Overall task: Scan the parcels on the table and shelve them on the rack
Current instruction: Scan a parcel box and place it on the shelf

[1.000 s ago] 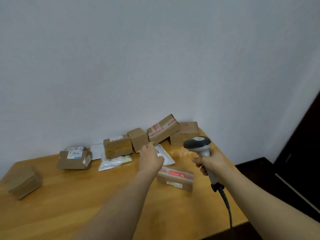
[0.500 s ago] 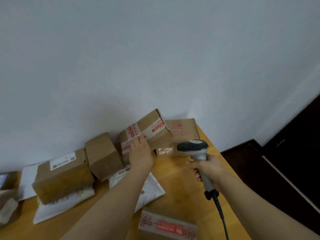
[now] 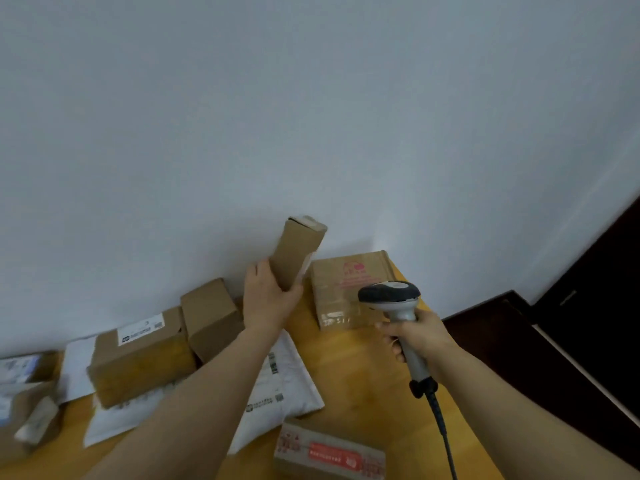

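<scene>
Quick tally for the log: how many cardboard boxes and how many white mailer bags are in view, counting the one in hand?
Cardboard boxes: 6 - held box in the left hand, pink-printed box, plain box, labelled box, red-taped box, box at the left edge
White mailer bags: 3
Total: 9 parcels

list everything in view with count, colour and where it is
raised box: 1, brown, held up before the wall
pink-printed box: 1, brown, far right of the table by the wall
plain box: 1, brown, by the wall
labelled box: 1, brown, white label, left of the plain box
red-taped box: 1, brown, near edge
white mailers: at least 2, flat on the table
left-edge boxes: about 2, blurred
scanner: 1, grey and black, corded
table: 1, wooden
left hand: grips the raised box
right hand: grips the scanner
</scene>
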{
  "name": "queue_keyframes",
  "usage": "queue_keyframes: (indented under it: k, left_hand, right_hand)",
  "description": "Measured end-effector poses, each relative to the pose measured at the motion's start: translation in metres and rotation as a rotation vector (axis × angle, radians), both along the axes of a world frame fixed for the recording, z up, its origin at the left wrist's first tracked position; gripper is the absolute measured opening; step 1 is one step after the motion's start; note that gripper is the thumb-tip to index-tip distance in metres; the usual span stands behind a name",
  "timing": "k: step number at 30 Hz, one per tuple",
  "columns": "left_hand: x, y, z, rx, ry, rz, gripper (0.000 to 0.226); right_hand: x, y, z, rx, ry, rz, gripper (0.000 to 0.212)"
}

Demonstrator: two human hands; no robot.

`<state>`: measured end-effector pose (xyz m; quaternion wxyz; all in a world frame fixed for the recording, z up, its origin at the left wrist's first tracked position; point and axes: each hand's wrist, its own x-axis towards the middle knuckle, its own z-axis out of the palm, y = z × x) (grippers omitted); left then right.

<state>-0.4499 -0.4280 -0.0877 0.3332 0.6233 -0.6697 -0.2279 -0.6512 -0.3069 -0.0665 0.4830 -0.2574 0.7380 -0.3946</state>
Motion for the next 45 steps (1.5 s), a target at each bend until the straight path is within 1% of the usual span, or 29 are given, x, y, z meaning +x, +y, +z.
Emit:
queue_keyframes:
  k: [4, 7, 8, 9, 12, 13, 16, 18, 20, 23, 27, 29, 32, 35, 36, 38, 39, 40, 41, 42, 43, 44, 45]
  left_hand:
    - [0.023, 0.039, 0.053, 0.056, 0.419, 0.177, 0.044]
    - [0.047, 0.083, 0.08, 0.206, 0.794, 0.323, 0.041]
    - [0.056, 0.102, 0.088, 0.24, 0.889, 0.357, 0.038]
    - [0.064, 0.123, 0.095, 0.255, 0.944, 0.377, 0.034]
    - [0.088, 0.186, 0.111, 0.279, 0.992, 0.388, 0.023]
    - [0.097, 0.206, 0.114, 0.301, 1.012, 0.37, 0.023]
    - [0.122, 0.262, 0.126, 0.362, 1.061, 0.332, 0.032]
    - [0.14, 0.291, 0.133, 0.384, 1.059, 0.333, 0.031]
    - [0.158, 0.319, 0.14, 0.402, 1.079, 0.316, 0.028]
    - [0.184, 0.355, 0.15, 0.391, 1.111, 0.311, 0.03]
    - [0.219, 0.393, 0.165, 0.34, 1.109, 0.359, 0.033]
    - [0.24, 0.409, 0.171, 0.321, 1.103, 0.388, 0.033]
    - [0.27, 0.429, 0.176, 0.284, 1.025, 0.417, 0.034]
    - [0.296, 0.449, 0.181, 0.214, 0.848, 0.452, 0.036]
    - [0.302, 0.456, 0.182, 0.231, 0.833, 0.471, 0.043]
    - [0.308, 0.467, 0.183, 0.291, 0.903, 0.52, 0.065]
    - [0.308, 0.471, 0.183, 0.309, 0.981, 0.531, 0.073]
    - [0.307, 0.473, 0.182, 0.306, 1.084, 0.521, 0.075]
    - [0.304, 0.473, 0.182, 0.3, 1.211, 0.49, 0.071]
    - [0.298, 0.473, 0.183, 0.292, 1.342, 0.453, 0.062]
    - [0.291, 0.474, 0.184, 0.286, 1.434, 0.411, 0.053]
    - [0.285, 0.475, 0.184, 0.286, 1.458, 0.372, 0.047]
    - [0.281, 0.474, 0.181, 0.302, 1.421, 0.351, 0.042]
  right_hand:
    - [0.01, 0.026, 0.032, -0.111, -0.023, 0.033, 0.018]
    - [0.021, 0.055, 0.053, -0.221, -0.049, 0.083, 0.024]
    - [0.026, 0.066, 0.059, -0.253, -0.068, 0.105, 0.026]
    - [0.03, 0.077, 0.064, -0.279, -0.096, 0.123, 0.028]
    - [0.045, 0.108, 0.076, -0.359, -0.163, 0.137, 0.031]
    - [0.052, 0.117, 0.079, -0.384, -0.189, 0.135, 0.031]
    - [0.079, 0.138, 0.091, -0.396, -0.273, 0.168, 0.036]
    - [0.101, 0.151, 0.1, -0.395, -0.346, 0.217, 0.046]
    - [0.125, 0.165, 0.109, -0.397, -0.437, 0.259, 0.051]
    - [0.163, 0.19, 0.119, -0.39, -0.561, 0.307, 0.053]
    - [0.208, 0.219, 0.129, -0.399, -0.689, 0.352, 0.05]
    - [0.228, 0.232, 0.137, -0.417, -0.685, 0.405, 0.05]
    - [0.26, 0.242, 0.145, -0.433, -0.63, 0.463, 0.041]
    - [0.29, 0.247, 0.149, -0.471, -0.596, 0.375, 0.038]
    - [0.298, 0.248, 0.149, -0.471, -0.612, 0.327, 0.04]
    - [0.31, 0.251, 0.149, -0.454, -0.671, 0.237, 0.046]
    - [0.315, 0.252, 0.149, -0.441, -0.707, 0.212, 0.048]
    - [0.319, 0.253, 0.149, -0.429, -0.738, 0.197, 0.05]
    - [0.324, 0.253, 0.15, -0.423, -0.762, 0.185, 0.051]
    - [0.328, 0.253, 0.151, -0.423, -0.774, 0.177, 0.051]
    - [0.333, 0.254, 0.152, -0.426, -0.778, 0.177, 0.051]
    - [0.337, 0.255, 0.155, -0.434, -0.777, 0.183, 0.051]
    - [0.341, 0.256, 0.157, -0.444, -0.773, 0.196, 0.052]
